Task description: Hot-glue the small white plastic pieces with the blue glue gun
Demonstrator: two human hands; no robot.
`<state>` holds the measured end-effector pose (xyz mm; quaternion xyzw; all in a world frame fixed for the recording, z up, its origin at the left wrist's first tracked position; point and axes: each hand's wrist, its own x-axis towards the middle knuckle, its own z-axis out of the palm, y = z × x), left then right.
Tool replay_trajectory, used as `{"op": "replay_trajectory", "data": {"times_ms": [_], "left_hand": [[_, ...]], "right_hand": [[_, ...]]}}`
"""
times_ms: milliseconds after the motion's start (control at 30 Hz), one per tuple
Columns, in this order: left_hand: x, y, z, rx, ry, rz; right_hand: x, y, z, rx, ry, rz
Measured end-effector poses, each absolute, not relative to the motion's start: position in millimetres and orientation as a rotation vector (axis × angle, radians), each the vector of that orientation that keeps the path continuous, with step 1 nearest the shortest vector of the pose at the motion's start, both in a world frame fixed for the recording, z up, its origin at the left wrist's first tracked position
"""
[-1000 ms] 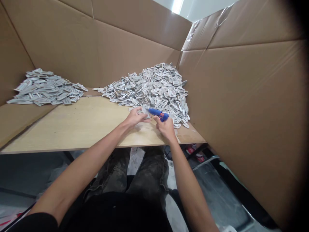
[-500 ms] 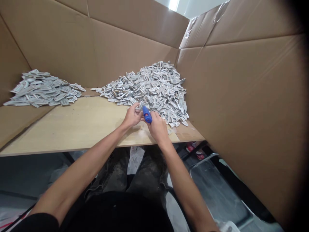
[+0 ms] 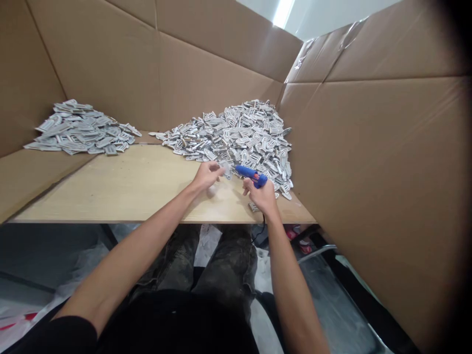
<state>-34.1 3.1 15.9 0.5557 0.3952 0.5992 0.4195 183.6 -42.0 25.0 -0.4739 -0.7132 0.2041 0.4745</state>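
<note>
Over the front middle of the table, my left hand point(image 3: 207, 176) pinches a small pale plastic piece point(image 3: 226, 170) by its left side. My right hand point(image 3: 262, 195) is wrapped round a blue hand tool point(image 3: 246, 171) with a red part on its body. The tool's narrow end points left at the piece, with a small gap between the two. A dark cord point(image 3: 264, 225) hangs below my right hand over the table edge. Just behind both hands rises a large heap of grey-white slotted pieces point(image 3: 239, 132). One loose piece point(image 3: 252, 207) lies beside my right wrist.
A second, smaller heap of similar pieces point(image 3: 83, 129) lies at the left back. Tall cardboard walls point(image 3: 368, 132) enclose the wooden table point(image 3: 121, 182) at the back and sides. Below the front edge, a metal-framed chair point(image 3: 332, 285) stands at the right.
My right hand has drawn the blue tool to the right, away from the piece in my left hand, and turned it to point left. The view has shifted slightly.
</note>
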Motion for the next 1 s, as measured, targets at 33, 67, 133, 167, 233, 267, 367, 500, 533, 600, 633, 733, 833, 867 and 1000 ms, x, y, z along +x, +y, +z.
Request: {"op": "replay_trajectory", "data": {"times_ms": [33,67,133,167,233,267,367,500,533,600,633,733,833,867,1000], "left_hand": [[-34,2,17,1.402,0.955,1.467],[-33,1,18,1.421,0.925,1.436],[-33,-2,19,1.470,0.891,1.398],[-33,-4,19,1.489,0.885,1.391],[-32,-6,20,1.512,0.878,1.389],[-32,-7,20,1.516,0.873,1.390],[-31,-9,20,1.510,0.860,1.391],[-31,-10,21,1.507,0.839,1.384],[-31,-10,21,1.513,0.833,1.384],[-32,-11,21,1.529,0.826,1.386],[-32,-10,21,1.538,0.826,1.389],[-33,-9,20,1.561,0.838,1.394],[-33,-9,20,1.572,0.845,1.394],[-33,-9,20,1.573,0.847,1.397],[-33,-8,17,1.589,0.883,1.436]], "right_hand": [[185,-40,23,-1.149,-1.750,0.524],[185,-39,21,-1.144,-1.751,0.545],[184,-37,19,-1.141,-1.748,0.578],[183,-37,18,-1.133,-1.742,0.594],[181,-37,18,-1.111,-1.723,0.628],[180,-38,18,-1.105,-1.713,0.643],[178,-39,20,-1.105,-1.704,0.660],[178,-40,21,-1.098,-1.717,0.631],[178,-40,21,-1.098,-1.715,0.624],[178,-40,21,-1.109,-1.711,0.612],[178,-39,20,-1.119,-1.710,0.605],[178,-38,19,-1.148,-1.700,0.594],[179,-38,19,-1.179,-1.710,0.580],[179,-39,19,-1.189,-1.723,0.568],[172,-44,23,-1.210,-1.799,0.417]]}}
